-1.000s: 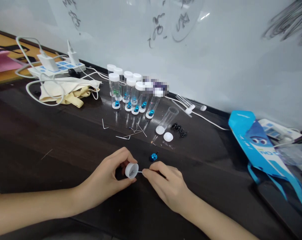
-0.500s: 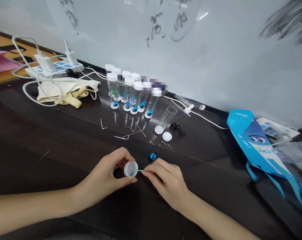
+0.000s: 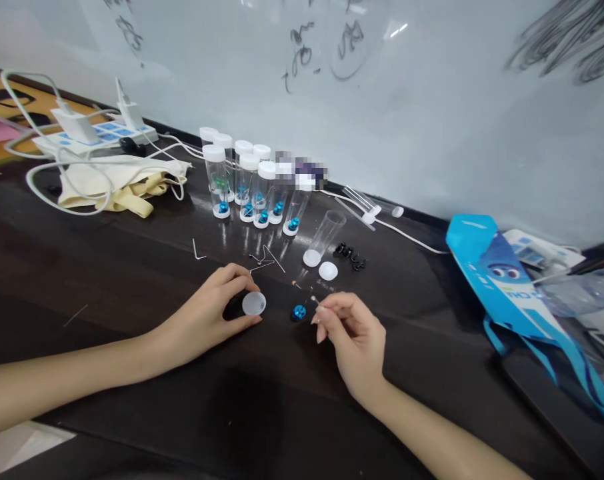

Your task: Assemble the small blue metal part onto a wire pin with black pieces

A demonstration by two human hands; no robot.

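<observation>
A small white cap (image 3: 254,304) sits between the thumb and fingers of my left hand (image 3: 217,307), its hollow side facing up with a tiny dark bit inside. My right hand (image 3: 355,340) pinches a thin metal hex key (image 3: 316,301) whose tip points up and left. Just left of those fingertips a round blue metal part (image 3: 299,313) lies on the dark table. Behind it are an open clear tube (image 3: 331,230) standing on a white base and a loose white cap (image 3: 328,271). Several bent hex keys (image 3: 267,259) lie behind my left hand.
Several capped clear tubes (image 3: 215,175) holding blue parts stand at the back. Black pieces (image 3: 349,256) lie right of the open tube. A cloth bag (image 3: 97,180) and white power strip (image 3: 102,137) are at left, a blue bag (image 3: 492,267) at right.
My right hand has pulled the hex key out of the cap and moved right, turning its fingertips upward. My left hand and the cap have shifted up and slightly left. The view has moved a little.
</observation>
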